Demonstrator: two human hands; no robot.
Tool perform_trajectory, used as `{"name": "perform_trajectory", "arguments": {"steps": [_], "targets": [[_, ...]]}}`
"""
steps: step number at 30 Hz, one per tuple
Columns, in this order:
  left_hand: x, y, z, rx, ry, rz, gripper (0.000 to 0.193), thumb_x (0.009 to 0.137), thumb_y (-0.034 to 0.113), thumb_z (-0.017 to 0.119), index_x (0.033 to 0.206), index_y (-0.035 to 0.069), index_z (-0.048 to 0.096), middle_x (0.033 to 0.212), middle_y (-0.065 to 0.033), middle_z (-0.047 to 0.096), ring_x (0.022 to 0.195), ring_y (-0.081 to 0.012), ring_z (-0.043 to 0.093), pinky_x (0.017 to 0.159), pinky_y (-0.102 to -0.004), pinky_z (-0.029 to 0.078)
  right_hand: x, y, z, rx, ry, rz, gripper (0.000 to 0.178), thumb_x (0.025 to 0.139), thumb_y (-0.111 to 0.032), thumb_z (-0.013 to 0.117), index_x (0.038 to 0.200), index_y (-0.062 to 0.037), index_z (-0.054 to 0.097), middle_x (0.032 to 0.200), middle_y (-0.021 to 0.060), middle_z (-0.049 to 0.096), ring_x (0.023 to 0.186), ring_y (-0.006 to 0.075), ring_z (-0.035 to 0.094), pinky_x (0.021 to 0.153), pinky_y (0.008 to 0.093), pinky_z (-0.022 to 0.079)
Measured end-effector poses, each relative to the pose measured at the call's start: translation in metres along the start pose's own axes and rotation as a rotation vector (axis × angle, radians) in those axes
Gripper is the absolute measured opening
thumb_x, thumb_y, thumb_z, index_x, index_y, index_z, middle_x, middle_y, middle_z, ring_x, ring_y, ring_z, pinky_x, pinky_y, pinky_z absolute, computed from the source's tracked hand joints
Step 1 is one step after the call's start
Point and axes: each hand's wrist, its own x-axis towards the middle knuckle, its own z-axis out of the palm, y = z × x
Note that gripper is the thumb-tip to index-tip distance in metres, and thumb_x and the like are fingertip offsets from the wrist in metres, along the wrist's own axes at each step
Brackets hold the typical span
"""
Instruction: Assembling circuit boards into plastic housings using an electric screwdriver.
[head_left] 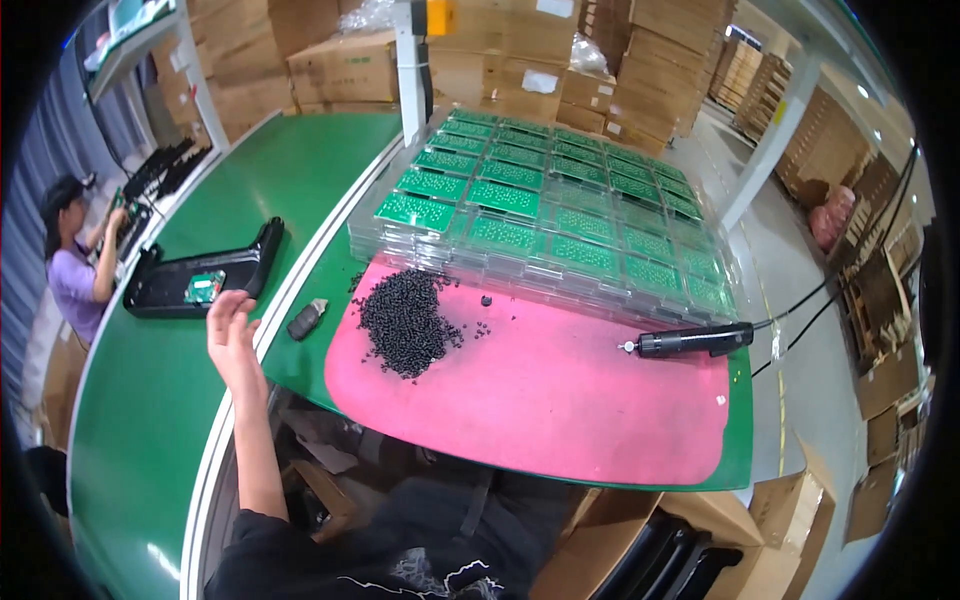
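My left hand (233, 345) is raised over the edge of the green conveyor belt (140, 420), its fingers stretched out and slightly bent with nothing visible in them. Just beyond the fingertips lies a black plastic housing (160, 290) with raised ends. Inside it rests a small green circuit board (204, 288), near my fingers. My right hand does not show. On the pink mat (540, 400) sits a heap of small black parts (405, 322), with a few scattered beside it. A black electric screwdriver (692, 341) lies at the mat's right side, its cord running off to the right.
Stacked clear plastic trays (560, 210) of green circuit boards stand behind the mat. A small dark object (307, 320) lies beside the conveyor rail. An open cardboard box (690, 540) of black parts stands at the lower right. Another person (78, 255) works at the far left.
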Motion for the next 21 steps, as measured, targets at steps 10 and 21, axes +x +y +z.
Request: {"name": "perform_trajectory", "arguments": {"steps": [10, 21], "targets": [[-0.209, -0.01, 0.123, -0.862, -1.61, -0.443, 0.106, 0.078, 0.081, 0.047, 0.145, 0.009, 0.009, 0.123, -0.0254, 0.057, 0.123, -0.0393, 0.049, 0.103, -0.0513, 0.036, -0.11, 0.146, -0.137, 0.226, 0.13, 0.269, 0.035, 0.09, -0.027, 0.063, 0.11, 0.0015, 0.068, 0.099, 0.0142, 0.071, 0.085, 0.0193, 0.066, 0.074, 0.0298, 0.051], [-0.372, -0.016, 0.093, -0.957, -2.131, -0.412, 0.031, 0.073, -0.009, 0.049, 0.098, 0.003, 0.034, 0.113, -0.0122, 0.04, 0.096, -0.0271, 0.042, 0.089, -0.0359, 0.037, -0.297, 0.028, -0.199, 0.367, 0.692, 0.213, 0.027, 0.084, -0.001, 0.072, 0.109, 0.0028, 0.062, 0.096, 0.0099, 0.069, 0.077, 0.0157, 0.063, 0.07, 0.0284, 0.052]]}}
